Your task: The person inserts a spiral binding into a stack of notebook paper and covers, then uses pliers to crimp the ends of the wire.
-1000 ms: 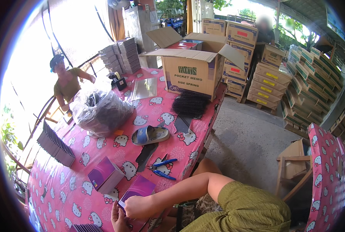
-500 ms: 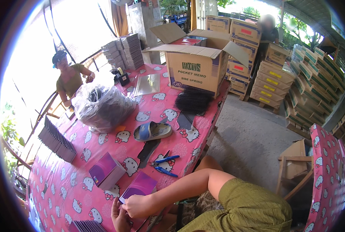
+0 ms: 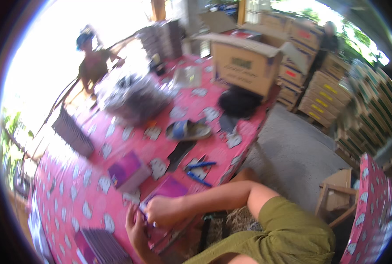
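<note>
A purple notebook (image 3: 171,186) lies at the near edge of the table. My left hand (image 3: 137,225) is at its bound left edge, thumb and fingers bent about that edge. My right hand (image 3: 161,211) is closed at the same edge, touching the left fingertips; whatever is in its pinch is hidden and blurred. Just beyond stands a thick stack of purple notebooks (image 3: 128,171). To the right of the notebook lie blue-handled pliers (image 3: 200,165), their handles spread.
The pink patterned table (image 3: 64,207) also bears a blue slipper (image 3: 188,130), a dark strip (image 3: 180,155), black spiral coils (image 3: 240,102), a plastic-wrapped bundle (image 3: 134,101), an open carton (image 3: 244,66) and notebook stacks (image 3: 105,247). A co-worker (image 3: 94,66) is across the table.
The view has shifted and blurred, so the scene sits farther right and more of the near notebook stack shows. Both hands stay together at the notebook's bound edge.
</note>
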The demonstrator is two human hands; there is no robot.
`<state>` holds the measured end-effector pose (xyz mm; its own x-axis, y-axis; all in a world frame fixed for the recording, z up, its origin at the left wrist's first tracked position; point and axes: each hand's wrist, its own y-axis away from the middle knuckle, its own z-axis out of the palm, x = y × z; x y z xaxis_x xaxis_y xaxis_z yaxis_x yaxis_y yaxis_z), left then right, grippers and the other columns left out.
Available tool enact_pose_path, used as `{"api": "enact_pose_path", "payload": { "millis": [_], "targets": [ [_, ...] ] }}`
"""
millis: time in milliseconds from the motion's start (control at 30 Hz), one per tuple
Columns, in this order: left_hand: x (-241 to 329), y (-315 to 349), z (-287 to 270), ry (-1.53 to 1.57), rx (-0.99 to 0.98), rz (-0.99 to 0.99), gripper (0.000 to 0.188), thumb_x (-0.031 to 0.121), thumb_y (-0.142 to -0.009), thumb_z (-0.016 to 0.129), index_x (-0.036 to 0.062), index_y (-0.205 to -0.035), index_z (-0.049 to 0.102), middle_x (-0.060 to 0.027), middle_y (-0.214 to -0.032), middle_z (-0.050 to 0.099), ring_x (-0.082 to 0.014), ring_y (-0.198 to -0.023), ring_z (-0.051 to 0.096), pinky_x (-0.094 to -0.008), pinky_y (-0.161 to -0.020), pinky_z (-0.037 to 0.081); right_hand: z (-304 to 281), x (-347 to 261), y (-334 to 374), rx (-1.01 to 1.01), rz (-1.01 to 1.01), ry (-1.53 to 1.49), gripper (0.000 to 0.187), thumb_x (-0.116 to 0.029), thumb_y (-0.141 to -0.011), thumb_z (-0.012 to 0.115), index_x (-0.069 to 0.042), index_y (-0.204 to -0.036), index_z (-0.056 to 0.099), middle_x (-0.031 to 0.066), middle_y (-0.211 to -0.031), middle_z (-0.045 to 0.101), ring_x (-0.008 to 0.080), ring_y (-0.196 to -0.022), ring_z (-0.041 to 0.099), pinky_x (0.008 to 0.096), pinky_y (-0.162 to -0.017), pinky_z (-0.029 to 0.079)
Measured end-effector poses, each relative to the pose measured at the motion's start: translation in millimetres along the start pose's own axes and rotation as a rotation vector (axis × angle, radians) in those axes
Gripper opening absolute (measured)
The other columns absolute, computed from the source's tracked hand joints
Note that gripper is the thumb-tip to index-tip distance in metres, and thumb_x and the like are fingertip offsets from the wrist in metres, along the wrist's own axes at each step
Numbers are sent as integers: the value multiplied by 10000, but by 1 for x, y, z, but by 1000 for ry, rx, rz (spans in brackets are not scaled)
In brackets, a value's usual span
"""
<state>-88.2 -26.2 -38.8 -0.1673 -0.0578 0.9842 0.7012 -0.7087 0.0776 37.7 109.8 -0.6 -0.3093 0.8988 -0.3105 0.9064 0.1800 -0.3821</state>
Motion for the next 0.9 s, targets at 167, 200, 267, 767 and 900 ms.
{"api": "enact_pose_path", "payload": {
  "millis": [167, 200, 267, 767, 900],
  "targets": [
    [-2, 32, -10, -189, 221, 118, 222, 62, -898, 587, 6, -1112, 589, -106, -1156, 570, -122, -985, 535, -249, -819, 442, -3, -3, 8, -52, -27, 86, 179, -197, -762, 594, -85, -878, 669, 119, -734, 588, 290, -692, 614, 394, -582, 497],
    [0, 39, 1, -147, 205, 139, 179, 57, -894, 593, 2, -1063, 608, -108, -1167, 564, -124, -1003, 534, -248, -832, 434, -2, -3, 15, 21, -38, 162, 159, -187, -776, 590, -71, -866, 654, 112, -729, 586, 275, -691, 611, 365, -569, 493],
    [-9, 50, 0, -122, 139, 186, 146, 43, -882, 612, -2, -1021, 624, -104, -1204, 525, -123, -998, 544, -253, -808, 457, -10, -9, 19, 21, 21, 166, 121, -193, -818, 598, -84, -853, 641, 86, -728, 582, 256, -687, 602, 359, -570, 496],
    [-25, 60, 23, -340, 135, 232, 387, 232, -701, 820, 72, -1034, 703, -157, -1404, 379, -282, -1200, 443, -402, -990, 404, -13, -4, 23, 210, 151, -149, 230, -188, -728, 751, -68, -916, 695, 109, -886, 672, 262, -798, 658, 349, -698, 535],
    [-24, 57, 23, -274, 87, 223, 397, 251, -722, 797, 78, -1066, 700, -155, -1436, 358, -298, -1227, 433, -419, -997, 396, -14, -2, 23, 209, 136, -150, 215, -178, -760, 710, -71, -943, 673, 91, -890, 658, 258, -801, 638, 356, -685, 523]
  ]
}}
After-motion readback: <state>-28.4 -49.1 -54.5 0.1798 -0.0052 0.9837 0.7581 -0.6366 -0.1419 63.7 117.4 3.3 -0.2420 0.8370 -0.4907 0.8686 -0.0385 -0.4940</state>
